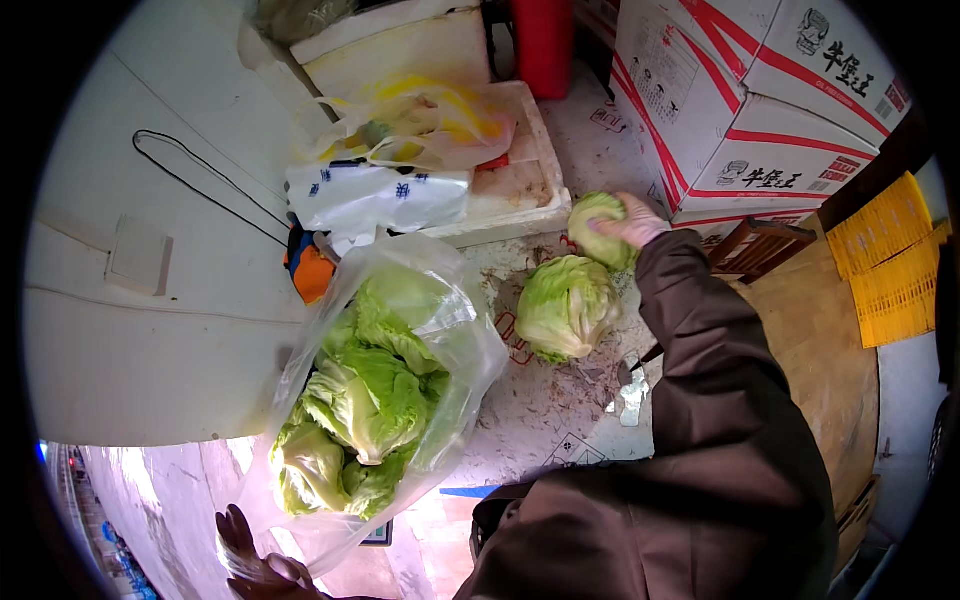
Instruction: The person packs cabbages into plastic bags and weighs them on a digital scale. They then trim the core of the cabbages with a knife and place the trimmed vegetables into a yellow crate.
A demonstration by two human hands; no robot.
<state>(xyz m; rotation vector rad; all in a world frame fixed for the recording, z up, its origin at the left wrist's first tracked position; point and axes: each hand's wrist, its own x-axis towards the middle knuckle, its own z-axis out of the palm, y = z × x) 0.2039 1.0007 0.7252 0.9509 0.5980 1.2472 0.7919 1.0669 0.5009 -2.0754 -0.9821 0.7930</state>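
Note:
My right hand [637, 221] grips a small pale green lettuce head [596, 225] beside the foam box corner; I cannot tell whether it is lifted. Just in front of it, a larger lettuce head [568, 307] rests on the printed, debris-strewn surface [525, 420], its pale stem end facing me. To the left, a clear plastic bag [461, 315] stands wide at the mouth with several leafy lettuce heads [367, 405] inside. At the lower left my left hand [266, 566], dark in shadow, has the bag's near edge among its fingers.
A white foam box [517, 225] at the back holds plastic bags [420, 124]. White printed cartons [780, 150] are stacked at the right, near a wooden chair back [765, 247]. Beyond the box stands a red container [541, 49]. A pale wall or panel [202, 360] borders the left.

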